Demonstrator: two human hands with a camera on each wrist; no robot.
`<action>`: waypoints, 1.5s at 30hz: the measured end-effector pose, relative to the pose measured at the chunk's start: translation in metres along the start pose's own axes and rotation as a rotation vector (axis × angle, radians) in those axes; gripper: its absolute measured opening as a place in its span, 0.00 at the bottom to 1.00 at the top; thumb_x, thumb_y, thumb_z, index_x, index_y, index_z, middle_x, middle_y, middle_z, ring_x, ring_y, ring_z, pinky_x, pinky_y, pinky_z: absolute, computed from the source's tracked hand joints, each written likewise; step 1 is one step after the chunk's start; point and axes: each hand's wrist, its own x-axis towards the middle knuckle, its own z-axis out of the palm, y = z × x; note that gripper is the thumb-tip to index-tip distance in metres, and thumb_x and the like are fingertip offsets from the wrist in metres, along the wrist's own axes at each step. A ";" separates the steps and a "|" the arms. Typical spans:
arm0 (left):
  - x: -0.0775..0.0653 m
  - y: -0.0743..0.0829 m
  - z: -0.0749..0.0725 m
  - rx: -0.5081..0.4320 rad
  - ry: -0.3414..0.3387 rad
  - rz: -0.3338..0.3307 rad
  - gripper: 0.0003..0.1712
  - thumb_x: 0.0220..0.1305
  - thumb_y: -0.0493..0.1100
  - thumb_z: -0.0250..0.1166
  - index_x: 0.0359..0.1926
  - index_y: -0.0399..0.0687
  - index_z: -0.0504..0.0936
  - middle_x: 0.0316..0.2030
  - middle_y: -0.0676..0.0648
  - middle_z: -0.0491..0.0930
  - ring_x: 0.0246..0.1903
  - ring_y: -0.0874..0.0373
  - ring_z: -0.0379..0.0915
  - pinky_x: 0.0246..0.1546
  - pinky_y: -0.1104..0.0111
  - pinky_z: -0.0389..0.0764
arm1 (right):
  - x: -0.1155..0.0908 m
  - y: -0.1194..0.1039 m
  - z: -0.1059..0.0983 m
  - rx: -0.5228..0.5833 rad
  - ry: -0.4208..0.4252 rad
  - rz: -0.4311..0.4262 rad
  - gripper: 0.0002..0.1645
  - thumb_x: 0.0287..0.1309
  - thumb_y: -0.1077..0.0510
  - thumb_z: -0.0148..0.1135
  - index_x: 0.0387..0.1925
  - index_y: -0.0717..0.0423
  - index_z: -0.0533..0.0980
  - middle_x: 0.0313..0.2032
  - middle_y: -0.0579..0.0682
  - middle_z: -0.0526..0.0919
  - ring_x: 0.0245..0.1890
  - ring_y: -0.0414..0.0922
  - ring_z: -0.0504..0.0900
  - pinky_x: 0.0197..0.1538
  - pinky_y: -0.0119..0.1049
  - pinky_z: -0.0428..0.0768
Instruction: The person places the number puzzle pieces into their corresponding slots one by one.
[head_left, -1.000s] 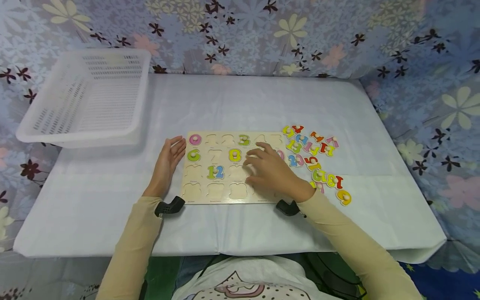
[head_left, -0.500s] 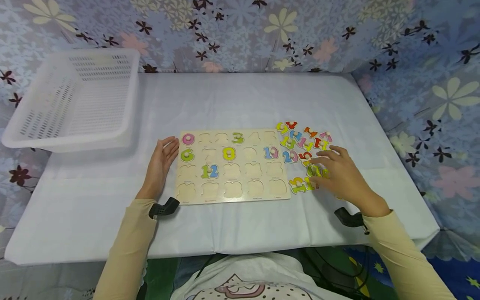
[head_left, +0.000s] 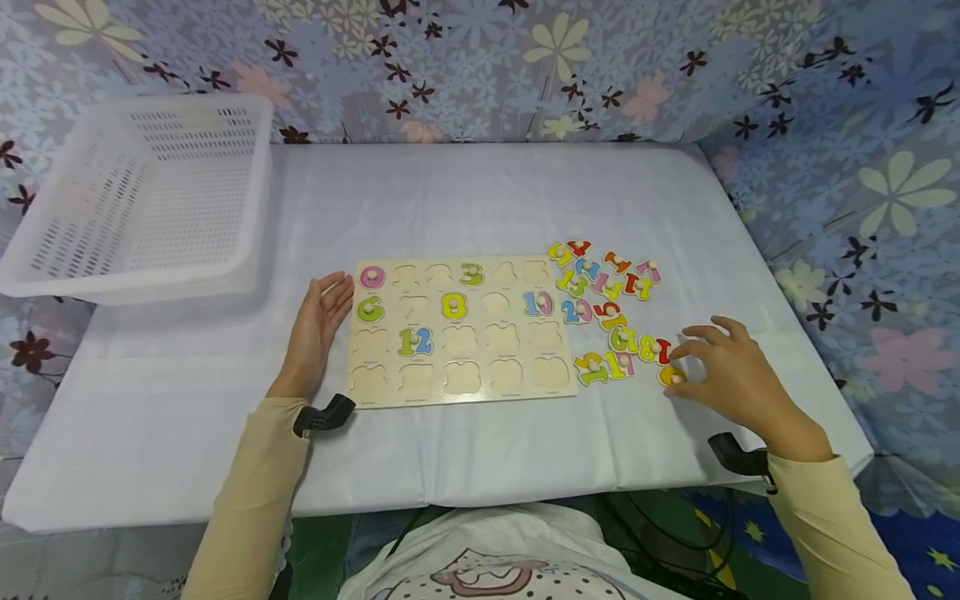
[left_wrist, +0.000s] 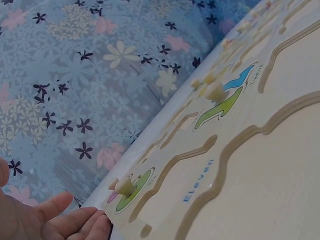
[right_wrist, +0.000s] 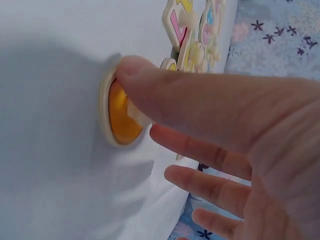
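Observation:
A wooden number puzzle board [head_left: 480,372] lies on the table. Pieces 0, 3, 6, 8, 10 and 12 sit in its recesses; the other recesses are bare. My left hand [head_left: 315,329] rests beside the board's left edge, fingers extended, palm turned toward it. At the right, my right hand [head_left: 731,379] is at an orange-yellow number piece [right_wrist: 122,112] lying flat on the cloth. Its thumb and index finger stand apart on either side of the piece's wooden knob [right_wrist: 137,112], partly hidden by the thumb. Whether they touch the knob is unclear.
Several loose number pieces [head_left: 606,284] are spread to the right of the board, some overlapping. The 18 piece [head_left: 652,348] lies near my right fingers. A white plastic basket [head_left: 255,242] stands at the back left. Floral cloth [head_left: 465,75] hangs behind the table.
My right hand has gone from over the board, across the loose pieces, to the orange-yellow piece at the far right, uncovering the 10. My left hand stays at the board's left edge.

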 end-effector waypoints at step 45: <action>0.001 0.000 -0.003 -0.022 0.008 0.016 0.39 0.75 0.63 0.35 0.72 0.39 0.53 0.71 0.39 0.55 0.70 0.54 0.52 0.69 0.70 0.58 | 0.151 -0.124 0.005 0.142 -0.018 -0.400 0.22 0.46 0.48 0.77 0.38 0.59 0.83 0.54 0.60 0.77 0.65 0.63 0.60 0.68 0.58 0.61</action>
